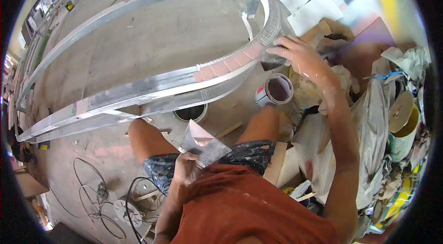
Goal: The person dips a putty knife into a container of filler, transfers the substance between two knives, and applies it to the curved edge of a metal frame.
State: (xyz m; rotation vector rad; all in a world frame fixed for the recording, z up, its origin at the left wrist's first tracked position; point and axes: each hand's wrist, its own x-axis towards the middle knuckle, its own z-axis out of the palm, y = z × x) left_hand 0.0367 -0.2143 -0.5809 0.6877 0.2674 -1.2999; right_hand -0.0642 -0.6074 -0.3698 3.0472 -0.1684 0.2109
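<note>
My left hand (186, 169) grips a flat grey plate (213, 152) in front of my lap, with a lump of pink filler (201, 135) on it. My right hand (302, 59) is closed on a dark flat scraper (273, 58), held against the curved corner of a metal frame (152, 82). Along that curve, pink filler (228, 65) covers part of the ribbed strip (273, 26). The scraper's edge is partly hidden by my fingers.
An open can (279, 89) stands on the floor below my right hand, and another can (190, 113) sits under the frame. Plastic sheeting (369, 128) and a tipped bucket (403, 139) crowd the right. Loose cable (87, 188) lies at lower left.
</note>
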